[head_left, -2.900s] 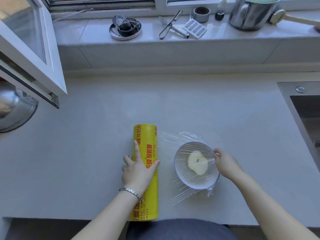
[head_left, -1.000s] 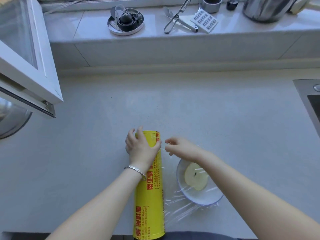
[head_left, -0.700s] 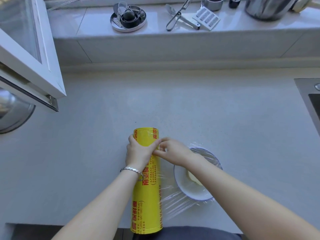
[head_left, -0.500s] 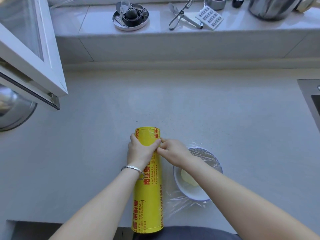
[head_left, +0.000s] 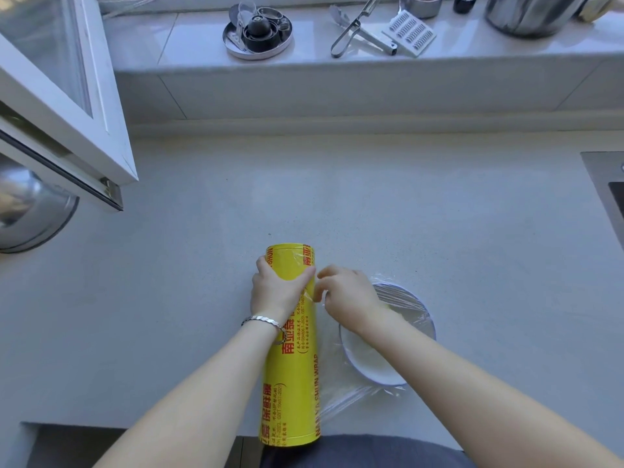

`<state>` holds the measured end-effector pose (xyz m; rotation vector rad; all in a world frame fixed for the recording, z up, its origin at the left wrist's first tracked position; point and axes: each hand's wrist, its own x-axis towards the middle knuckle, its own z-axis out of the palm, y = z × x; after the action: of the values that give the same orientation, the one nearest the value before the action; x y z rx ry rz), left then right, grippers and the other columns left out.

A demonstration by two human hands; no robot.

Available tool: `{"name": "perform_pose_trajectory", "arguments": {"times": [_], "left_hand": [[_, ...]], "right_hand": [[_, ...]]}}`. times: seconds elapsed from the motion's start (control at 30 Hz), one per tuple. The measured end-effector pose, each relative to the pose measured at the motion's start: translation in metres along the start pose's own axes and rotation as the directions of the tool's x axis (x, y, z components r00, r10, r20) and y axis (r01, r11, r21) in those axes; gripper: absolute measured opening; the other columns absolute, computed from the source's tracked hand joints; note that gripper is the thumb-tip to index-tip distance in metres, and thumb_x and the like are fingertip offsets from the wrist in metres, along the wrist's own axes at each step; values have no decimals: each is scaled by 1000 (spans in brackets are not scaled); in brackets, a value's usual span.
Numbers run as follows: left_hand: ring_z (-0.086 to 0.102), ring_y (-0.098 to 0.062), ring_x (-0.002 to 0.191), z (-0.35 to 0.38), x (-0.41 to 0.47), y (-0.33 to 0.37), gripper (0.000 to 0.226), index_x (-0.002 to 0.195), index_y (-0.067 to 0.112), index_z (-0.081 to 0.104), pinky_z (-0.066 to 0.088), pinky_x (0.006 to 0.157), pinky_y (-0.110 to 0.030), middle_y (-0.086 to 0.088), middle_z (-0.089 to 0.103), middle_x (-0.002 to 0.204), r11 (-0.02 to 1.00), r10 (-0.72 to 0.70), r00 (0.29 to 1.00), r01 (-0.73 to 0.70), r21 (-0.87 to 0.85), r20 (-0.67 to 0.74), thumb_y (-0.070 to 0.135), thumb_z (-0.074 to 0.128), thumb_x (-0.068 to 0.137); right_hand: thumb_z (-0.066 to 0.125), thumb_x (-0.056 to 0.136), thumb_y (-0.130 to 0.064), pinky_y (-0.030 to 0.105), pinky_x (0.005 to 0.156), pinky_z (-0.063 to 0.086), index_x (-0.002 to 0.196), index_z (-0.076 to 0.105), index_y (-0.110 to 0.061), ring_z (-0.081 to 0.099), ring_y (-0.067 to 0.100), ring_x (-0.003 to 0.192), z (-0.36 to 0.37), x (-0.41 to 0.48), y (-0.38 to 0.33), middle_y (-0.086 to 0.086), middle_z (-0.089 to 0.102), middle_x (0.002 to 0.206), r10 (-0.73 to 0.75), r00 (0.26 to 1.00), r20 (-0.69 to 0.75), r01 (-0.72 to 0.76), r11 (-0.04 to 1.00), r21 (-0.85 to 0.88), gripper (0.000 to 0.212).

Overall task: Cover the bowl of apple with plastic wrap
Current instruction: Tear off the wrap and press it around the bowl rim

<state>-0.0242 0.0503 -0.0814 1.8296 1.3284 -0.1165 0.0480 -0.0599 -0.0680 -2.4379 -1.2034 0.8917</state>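
The yellow roll of plastic wrap (head_left: 289, 366) lies on the counter (head_left: 439, 231), its long axis running from the near edge away toward the windowsill (head_left: 337, 65). The right forearm hides most of the white bowl (head_left: 374, 363) just right of the roll; the apple is not visible. Clear film (head_left: 398, 295) stretches over the bowl. The left hand (head_left: 275, 292) clasps the roll's far end. The right hand (head_left: 344, 292) pinches the film beside the roll.

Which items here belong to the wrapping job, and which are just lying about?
In use: yellow wrap roll, film stretched over the white bowl, left hand on the roll, right hand at the film edge.

Lying about: peeler, grater, round tin of small parts, steel pot.
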Motion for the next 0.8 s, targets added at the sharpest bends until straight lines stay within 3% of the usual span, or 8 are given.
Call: {"name": "perform_pose_trajectory", "arguments": {"times": [0.07, 0.23, 0.37, 0.43, 0.53, 0.63, 0.7, 0.8], "left_hand": [[51, -36, 119, 0, 0, -1, 101, 141, 13, 18, 46, 97, -49, -18, 45, 135, 1000, 0, 1000, 0, -2, 7, 57, 70, 66], [50, -36, 119, -1, 1, -2, 100, 141, 12, 18, 45, 98, -49, -18, 45, 135, 1000, 1, 1000, -1, -1, 15, 57, 69, 67], [50, -37, 119, 0, 1, -2, 100, 140, 12, 19, 45, 98, -49, -19, 45, 135, 1000, 2, 1000, -2, 4, 2, 57, 70, 67], [50, -37, 119, 1, 0, -2, 100, 140, 12, 19, 45, 98, -50, -19, 45, 135, 1000, 3, 1000, -3, 14, 0, 57, 70, 67], [49, -38, 119, 4, 0, 0, 99, 141, 10, 18, 45, 97, -49, -21, 44, 135, 999, 7, 1000, -7, 44, -14, 55, 70, 68], [48, -38, 121, 5, -2, 2, 99, 141, 10, 18, 44, 98, -47, -21, 43, 135, 998, 18, 1000, -16, 64, -23, 54, 69, 69], [47, -38, 121, 6, -3, 3, 98, 141, 10, 18, 44, 98, -47, -20, 42, 135, 997, 17, 999, -15, 70, -29, 54, 69, 69], [49, -38, 119, 4, -1, 2, 97, 139, 10, 20, 45, 97, -46, -20, 44, 134, 999, 13, 1000, -11, 53, -26, 54, 70, 69]], "right_hand": [[43, 85, -9, 33, 104, 23, 96, 71, -17, 42, 24, 125, 4, -7, 0, 5, 47, 137, -47, 998, 37, 47, 999, 20, 31], [42, 86, -27, 28, 104, 20, 93, 70, -11, 47, 18, 121, 3, -23, 0, 4, 59, 126, -29, 1000, 0, 29, 985, 173, 32], [54, 85, -39, 30, 106, 24, 60, 53, -19, 41, 17, 131, 4, -21, -3, 10, 50, 139, -25, 998, 66, 15, 990, 139, 32], [55, 84, -31, 28, 105, 27, 55, 46, -17, 42, 16, 131, 6, -19, -4, 13, 52, 137, -10, 999, 46, 3, 989, 151, 33], [52, 80, -18, 28, 107, 26, 51, 53, -10, 48, 17, 127, 13, -17, -10, 17, 62, 123, 68, 998, -13, -64, 979, 192, 30], [51, 78, -14, 28, 84, 36, 68, 65, 2, 59, 32, 99, 19, -17, -19, 18, 66, 114, 149, 983, -108, -125, 971, 203, 24], [52, 76, -10, 31, 78, 41, 69, 66, 5, 57, 36, 89, 22, -16, -22, 19, 68, 105, 165, 974, -158, -130, 969, 208, 21], [49, 74, -3, 34, 82, 46, 52, 55, -3, 58, 36, 93, 25, -13, -13, 19, 70, 103, 161, 973, -166, -123, 968, 217, 23]]}}
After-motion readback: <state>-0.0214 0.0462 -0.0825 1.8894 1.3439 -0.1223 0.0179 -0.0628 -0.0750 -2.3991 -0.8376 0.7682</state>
